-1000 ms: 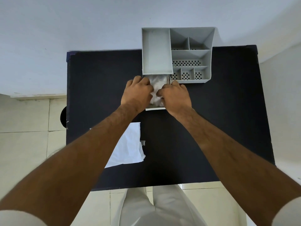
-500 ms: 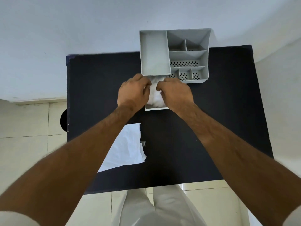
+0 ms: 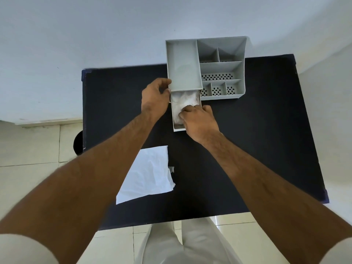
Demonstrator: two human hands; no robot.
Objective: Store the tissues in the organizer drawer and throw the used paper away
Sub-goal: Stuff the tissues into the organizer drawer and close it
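A grey organizer [image 3: 222,69] stands at the far edge of the black table. Its drawer [image 3: 176,129] is pulled out toward me and holds crumpled white tissues [image 3: 183,101]. My left hand [image 3: 155,97] grips the organizer's front left corner beside the drawer. My right hand [image 3: 200,120] rests on the drawer's near right part, fingers pressed onto the tissues. A flat white sheet of paper [image 3: 150,174] lies on the table near me, partly under my left forearm.
The black table [image 3: 257,140] stands against a white wall. A dark round bin [image 3: 78,142] shows on the tiled floor past the table's left edge. My legs in light trousers are below the near edge.
My left hand has left the tissues and moved up-left to the organizer's corner. My right hand has slid toward the drawer's near end, so more of the tissues show.
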